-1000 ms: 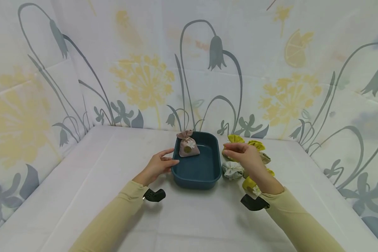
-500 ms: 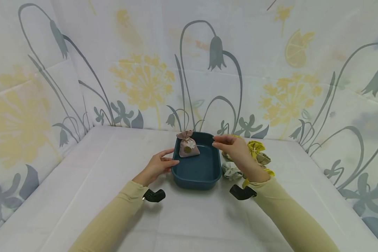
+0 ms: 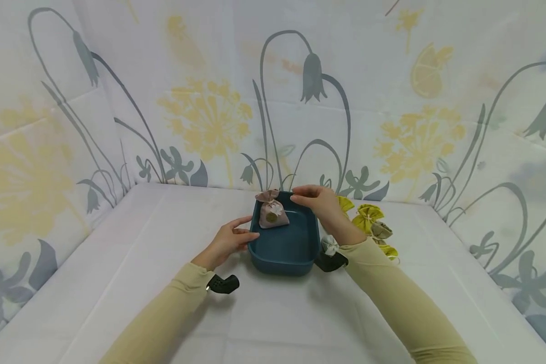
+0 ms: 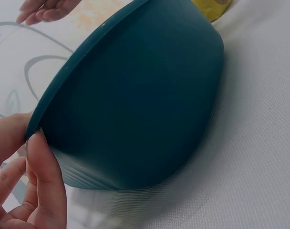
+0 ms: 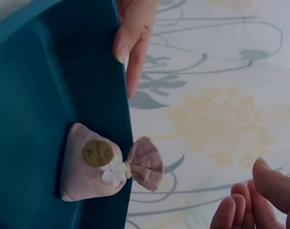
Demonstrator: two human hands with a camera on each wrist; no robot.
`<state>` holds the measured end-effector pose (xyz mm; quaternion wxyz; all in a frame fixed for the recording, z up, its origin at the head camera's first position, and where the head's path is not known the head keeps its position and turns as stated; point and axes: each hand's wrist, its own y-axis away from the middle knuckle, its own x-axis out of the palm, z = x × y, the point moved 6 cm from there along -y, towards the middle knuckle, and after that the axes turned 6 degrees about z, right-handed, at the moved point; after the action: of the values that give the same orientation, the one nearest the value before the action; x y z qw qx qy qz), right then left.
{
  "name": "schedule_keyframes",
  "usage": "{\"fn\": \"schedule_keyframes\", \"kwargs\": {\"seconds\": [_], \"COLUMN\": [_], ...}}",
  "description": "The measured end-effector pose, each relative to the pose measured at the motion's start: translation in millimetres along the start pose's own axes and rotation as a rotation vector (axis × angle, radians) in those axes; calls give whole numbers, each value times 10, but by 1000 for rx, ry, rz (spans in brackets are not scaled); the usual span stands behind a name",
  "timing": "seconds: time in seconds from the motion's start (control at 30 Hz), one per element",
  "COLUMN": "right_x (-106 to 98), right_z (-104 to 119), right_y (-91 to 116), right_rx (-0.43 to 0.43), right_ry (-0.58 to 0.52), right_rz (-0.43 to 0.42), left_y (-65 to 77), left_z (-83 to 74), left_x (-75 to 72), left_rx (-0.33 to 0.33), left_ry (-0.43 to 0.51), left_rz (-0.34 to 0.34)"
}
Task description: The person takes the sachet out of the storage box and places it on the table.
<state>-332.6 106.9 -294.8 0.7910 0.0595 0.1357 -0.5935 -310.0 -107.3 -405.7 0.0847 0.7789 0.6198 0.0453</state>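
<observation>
A dark teal plastic tub [image 3: 283,253] stands on the white-covered table. My left hand [image 3: 229,239] pinches its left rim between thumb and fingers, as the left wrist view shows at the tub's rim [image 4: 56,88]. Inside, leaning on the far left corner, is a pink cloth sachet [image 3: 273,215] with a gathered top, a white flower and a round gold label [image 5: 98,153]. Over the tub's far right rim hovers my right hand [image 3: 326,211]. Its fingers [image 5: 224,212] are loosely bent and hold nothing, apart from the sachet.
Right of the tub lie more sachets: a pale grey-green one [image 3: 330,244], partly hidden by the right wrist, a beige one [image 3: 381,230] and several yellow ones [image 3: 368,216]. A flower-printed cloth [image 3: 200,111] hangs behind the table.
My right hand has moved left from above the yellow sachets to the tub's far right rim, with nothing in it. The left hand, tub and pink sachet have stayed put.
</observation>
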Motion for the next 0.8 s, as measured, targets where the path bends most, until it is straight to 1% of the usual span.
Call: {"fn": "schedule_keyframes", "kwargs": {"seconds": [0.17, 0.33, 0.6, 0.8], "right_x": [49, 78, 169, 213], "right_z": [16, -6, -146, -254], "right_y": [-100, -212, -447, -590], "right_rx": [3, 4, 13, 56], "right_ry": [13, -9, -17, 0], "right_rz": [0, -6, -30, -53], "left_y": [1, -2, 0, 2], "left_z": [0, -13, -5, -1], "left_x": [6, 13, 5, 0], "left_rx": [9, 31, 25, 26], "left_ry": [3, -7, 13, 5], "left_rz": [3, 12, 5, 4]}}
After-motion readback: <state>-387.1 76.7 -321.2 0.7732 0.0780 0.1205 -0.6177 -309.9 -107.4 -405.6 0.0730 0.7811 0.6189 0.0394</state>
